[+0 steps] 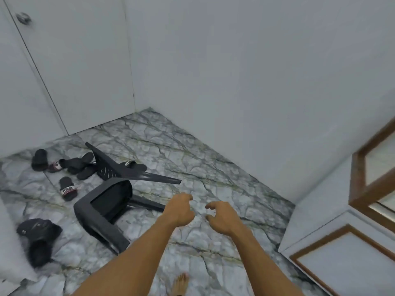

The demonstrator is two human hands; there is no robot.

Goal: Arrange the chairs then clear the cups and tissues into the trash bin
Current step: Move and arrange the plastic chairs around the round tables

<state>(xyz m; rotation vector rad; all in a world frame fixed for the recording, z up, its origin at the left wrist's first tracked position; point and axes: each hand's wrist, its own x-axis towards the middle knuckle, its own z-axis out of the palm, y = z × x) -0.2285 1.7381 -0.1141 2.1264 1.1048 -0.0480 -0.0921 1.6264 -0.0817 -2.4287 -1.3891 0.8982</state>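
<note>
A dark grey plastic chair (pixel 106 201) lies tipped over on the marble floor, its legs pointing right and toward me. Both my arms reach out over the floor to the right of it. My left hand (pixel 181 210) hovers just past the end of one chair leg, fingers curled with nothing in them. My right hand (pixel 222 216) is beside it, fingers apart and bent, empty. Neither hand touches the chair. No cups, tissues or trash bin show in this view.
Several black slippers (pixel 70 165) lie scattered behind and left of the chair, with another pair (pixel 38 238) at the near left. White walls meet in a corner ahead; a white door (pixel 81 67) stands at the left. A wood-framed cabinet (pixel 350 253) sits at the right. My bare foot (pixel 180 284) is below.
</note>
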